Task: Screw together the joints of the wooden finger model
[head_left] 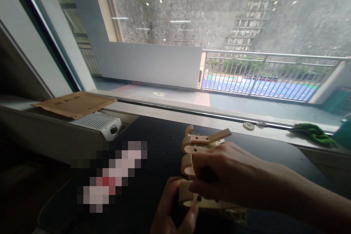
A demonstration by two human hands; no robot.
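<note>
Several pale bent bamboo pieces (187, 163), each with a rounded U-shaped end and dark round spots like holes or rivets, lie in a row on the black tabletop (153, 142). My left hand (175, 208) pinches the rounded end of the nearest bamboo piece (186, 192) between thumb and fingers. Curled over the row from the right, my right hand (222, 168) has its fingertips on that same piece; its palm side is hidden. A flat bamboo strip (221, 136) juts up at an angle behind my knuckles. Crinkled clear plastic (236, 216) shows under the pieces.
A pixelated patch (115, 175) covers something on the table's left. Beyond the left edge, a brown envelope (76, 103) rests on a white vented box (95, 122). Along the window sill are a tape roll (249, 126) and a green cloth (315, 134).
</note>
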